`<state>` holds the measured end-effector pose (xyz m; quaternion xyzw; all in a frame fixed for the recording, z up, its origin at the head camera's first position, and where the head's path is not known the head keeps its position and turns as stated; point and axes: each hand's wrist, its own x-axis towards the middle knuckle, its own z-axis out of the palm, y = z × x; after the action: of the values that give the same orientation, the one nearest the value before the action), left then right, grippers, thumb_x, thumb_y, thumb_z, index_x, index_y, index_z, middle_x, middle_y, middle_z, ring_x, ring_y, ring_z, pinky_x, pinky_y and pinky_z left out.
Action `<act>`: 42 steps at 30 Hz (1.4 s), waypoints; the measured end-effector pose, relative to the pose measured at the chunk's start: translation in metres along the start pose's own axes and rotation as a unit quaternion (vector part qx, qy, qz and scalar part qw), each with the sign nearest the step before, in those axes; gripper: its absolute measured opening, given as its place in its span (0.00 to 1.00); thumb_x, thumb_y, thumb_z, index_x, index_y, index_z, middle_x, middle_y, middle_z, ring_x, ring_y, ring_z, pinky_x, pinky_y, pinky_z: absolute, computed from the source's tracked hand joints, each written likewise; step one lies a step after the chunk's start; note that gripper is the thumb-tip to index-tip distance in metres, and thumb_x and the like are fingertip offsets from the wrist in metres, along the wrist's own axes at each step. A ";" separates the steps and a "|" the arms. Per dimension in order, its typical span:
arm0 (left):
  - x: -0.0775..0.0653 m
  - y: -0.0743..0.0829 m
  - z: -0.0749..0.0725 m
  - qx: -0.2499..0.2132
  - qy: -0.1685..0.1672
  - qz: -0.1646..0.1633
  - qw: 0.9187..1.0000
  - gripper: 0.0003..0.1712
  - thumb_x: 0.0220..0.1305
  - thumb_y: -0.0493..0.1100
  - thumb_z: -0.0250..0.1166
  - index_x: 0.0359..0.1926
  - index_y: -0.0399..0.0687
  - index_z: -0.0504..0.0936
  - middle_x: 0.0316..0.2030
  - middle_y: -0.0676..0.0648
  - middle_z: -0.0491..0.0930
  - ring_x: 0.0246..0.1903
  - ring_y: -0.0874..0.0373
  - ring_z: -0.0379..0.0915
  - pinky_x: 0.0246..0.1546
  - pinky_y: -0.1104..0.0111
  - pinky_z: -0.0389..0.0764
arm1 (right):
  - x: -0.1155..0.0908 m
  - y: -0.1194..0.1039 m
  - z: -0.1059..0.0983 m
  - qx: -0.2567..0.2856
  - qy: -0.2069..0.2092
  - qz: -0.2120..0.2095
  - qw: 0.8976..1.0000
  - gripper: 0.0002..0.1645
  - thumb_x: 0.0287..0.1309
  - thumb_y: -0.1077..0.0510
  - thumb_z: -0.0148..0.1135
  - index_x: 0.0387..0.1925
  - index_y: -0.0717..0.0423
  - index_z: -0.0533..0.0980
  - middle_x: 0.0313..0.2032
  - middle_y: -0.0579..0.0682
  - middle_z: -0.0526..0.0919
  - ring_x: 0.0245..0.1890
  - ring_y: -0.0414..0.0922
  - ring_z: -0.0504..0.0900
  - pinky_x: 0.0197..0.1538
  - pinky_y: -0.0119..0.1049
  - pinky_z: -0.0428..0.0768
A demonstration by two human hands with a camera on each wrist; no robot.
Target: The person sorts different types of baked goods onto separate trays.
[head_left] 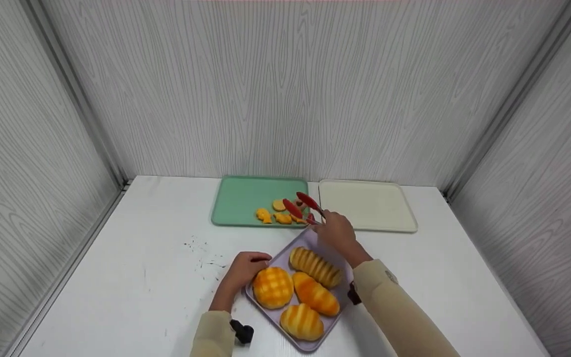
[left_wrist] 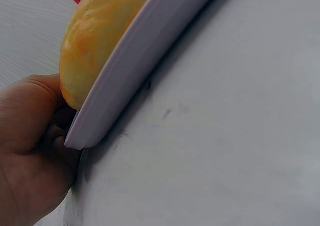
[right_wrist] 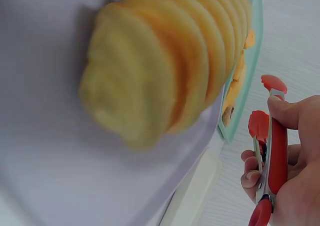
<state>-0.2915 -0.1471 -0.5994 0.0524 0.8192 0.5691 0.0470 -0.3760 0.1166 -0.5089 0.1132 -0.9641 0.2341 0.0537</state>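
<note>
My left hand (head_left: 243,270) grips the left corner of a lilac tray (head_left: 309,239), its fingers at the rim beside a round, crosshatched bun (head_left: 273,287). The tray lies at an angle on the table. On it are also a ridged long roll (head_left: 315,267), an orange-glazed bread (head_left: 317,295) and a striped bun (head_left: 302,322). My right hand (head_left: 336,233) holds red-tipped tongs (right_wrist: 277,156) over the tray's far corner. Their tips are spread apart with nothing between them, overlapping the near right corner of a green tray (head_left: 246,193) in the head view.
Small cookies lie along the green tray's near right part: a round one (head_left: 279,205), a fish-shaped one (head_left: 263,215) and several others, partly behind the tongs. To its right stands a cream tray (head_left: 365,203). Pale wood-grain walls (head_left: 265,89) enclose the white table (head_left: 132,277).
</note>
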 end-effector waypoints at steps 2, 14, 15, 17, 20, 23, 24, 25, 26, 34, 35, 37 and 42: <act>0.000 0.000 0.000 0.005 -0.001 0.005 1.000 0.14 0.70 0.39 0.61 0.52 0.42 0.87 0.52 0.42 0.85 0.56 0.47 0.79 0.59 0.52 0.78 | -0.009 0.007 -0.005 0.007 0.010 -0.007 1.000 0.27 0.62 0.48 0.69 0.53 0.64 0.79 0.42 0.61 0.85 0.42 0.58 0.84 0.49 0.55 0.82; 0.000 0.000 -0.001 0.002 0.003 -0.009 1.000 0.14 0.70 0.40 0.61 0.51 0.43 0.88 0.52 0.43 0.85 0.57 0.47 0.78 0.61 0.51 0.76 | -0.095 0.033 -0.036 0.058 -0.001 -0.004 0.998 0.38 0.59 0.49 0.72 0.65 0.64 0.73 0.55 0.60 0.83 0.52 0.57 0.81 0.60 0.57 0.78; 0.000 0.000 -0.002 0.002 0.004 -0.008 1.000 0.14 0.70 0.40 0.61 0.51 0.43 0.87 0.51 0.43 0.85 0.57 0.46 0.78 0.61 0.51 0.76 | -0.104 0.036 -0.037 0.063 -0.003 -0.003 0.998 0.39 0.58 0.50 0.72 0.66 0.64 0.72 0.56 0.60 0.83 0.52 0.57 0.81 0.60 0.57 0.78; 0.000 0.000 -0.002 0.000 0.005 -0.009 1.000 0.14 0.70 0.40 0.62 0.51 0.43 0.87 0.51 0.42 0.85 0.57 0.46 0.78 0.61 0.51 0.76 | -0.119 0.042 -0.038 0.076 -0.007 0.003 0.997 0.40 0.58 0.50 0.73 0.68 0.62 0.71 0.57 0.58 0.82 0.51 0.56 0.81 0.60 0.56 0.78; 0.001 0.000 -0.002 -0.006 0.007 -0.012 1.000 0.14 0.70 0.40 0.62 0.51 0.43 0.87 0.52 0.42 0.85 0.57 0.46 0.78 0.61 0.51 0.76 | -0.140 0.052 -0.039 0.085 -0.011 0.011 0.996 0.40 0.57 0.51 0.73 0.68 0.61 0.71 0.58 0.56 0.82 0.51 0.55 0.80 0.60 0.55 0.77; 0.001 0.000 -0.001 -0.010 0.008 -0.011 1.000 0.14 0.70 0.40 0.62 0.51 0.44 0.88 0.52 0.42 0.85 0.57 0.47 0.78 0.60 0.52 0.77 | -0.158 0.060 -0.039 0.082 -0.012 0.021 0.996 0.39 0.56 0.51 0.74 0.66 0.62 0.73 0.59 0.56 0.82 0.55 0.55 0.81 0.63 0.57 0.76; 0.002 0.000 -0.001 -0.010 0.009 -0.008 1.000 0.14 0.70 0.39 0.62 0.51 0.43 0.88 0.51 0.42 0.85 0.56 0.47 0.78 0.60 0.52 0.77 | -0.164 0.063 -0.039 0.079 -0.012 0.023 0.997 0.39 0.55 0.51 0.75 0.66 0.62 0.74 0.59 0.57 0.82 0.57 0.55 0.80 0.63 0.57 0.75; 0.002 0.000 0.000 -0.009 0.010 -0.003 1.000 0.13 0.70 0.39 0.61 0.50 0.43 0.88 0.51 0.42 0.86 0.56 0.47 0.78 0.60 0.52 0.77 | -0.169 0.065 -0.039 0.076 -0.012 0.025 0.997 0.39 0.55 0.50 0.75 0.65 0.63 0.75 0.59 0.57 0.82 0.58 0.56 0.80 0.64 0.58 0.75; 0.002 0.000 0.001 -0.009 0.011 -0.002 1.000 0.13 0.70 0.39 0.62 0.50 0.43 0.88 0.50 0.42 0.86 0.56 0.47 0.78 0.60 0.52 0.77 | -0.173 0.067 -0.039 0.074 -0.014 0.030 0.997 0.39 0.55 0.50 0.75 0.65 0.62 0.75 0.59 0.57 0.82 0.59 0.56 0.80 0.64 0.58 0.74; 0.001 0.002 0.001 -0.003 0.011 -0.001 1.000 0.13 0.70 0.39 0.61 0.50 0.42 0.88 0.51 0.42 0.86 0.56 0.47 0.79 0.60 0.52 0.77 | -0.194 0.071 -0.038 0.050 -0.031 0.045 0.997 0.39 0.53 0.49 0.76 0.64 0.61 0.76 0.58 0.55 0.83 0.58 0.56 0.80 0.64 0.57 0.75; 0.000 0.002 0.001 -0.005 0.011 -0.002 1.000 0.13 0.70 0.39 0.61 0.50 0.42 0.88 0.51 0.41 0.85 0.56 0.47 0.78 0.60 0.51 0.77 | -0.195 0.071 -0.038 0.042 -0.029 0.046 0.998 0.39 0.53 0.49 0.76 0.64 0.60 0.76 0.58 0.55 0.84 0.58 0.55 0.81 0.63 0.57 0.76; 0.000 0.002 0.001 -0.008 0.011 0.000 1.000 0.13 0.70 0.39 0.61 0.51 0.41 0.87 0.51 0.41 0.85 0.56 0.46 0.78 0.60 0.51 0.77 | -0.196 0.069 -0.038 0.022 -0.023 0.043 0.999 0.38 0.52 0.50 0.77 0.63 0.60 0.77 0.56 0.54 0.84 0.54 0.54 0.81 0.61 0.56 0.78; 0.000 0.001 0.001 -0.005 0.007 0.004 1.000 0.14 0.70 0.39 0.61 0.51 0.42 0.87 0.52 0.41 0.85 0.56 0.47 0.78 0.60 0.51 0.77 | -0.196 0.068 -0.037 -0.012 -0.007 0.031 0.999 0.36 0.51 0.50 0.77 0.61 0.57 0.79 0.54 0.52 0.85 0.49 0.51 0.82 0.56 0.53 0.81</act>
<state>-0.2917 -0.1458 -0.5992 0.0511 0.8166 0.5736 0.0394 -0.2008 0.2301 -0.5364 0.0838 -0.9702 0.2235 0.0412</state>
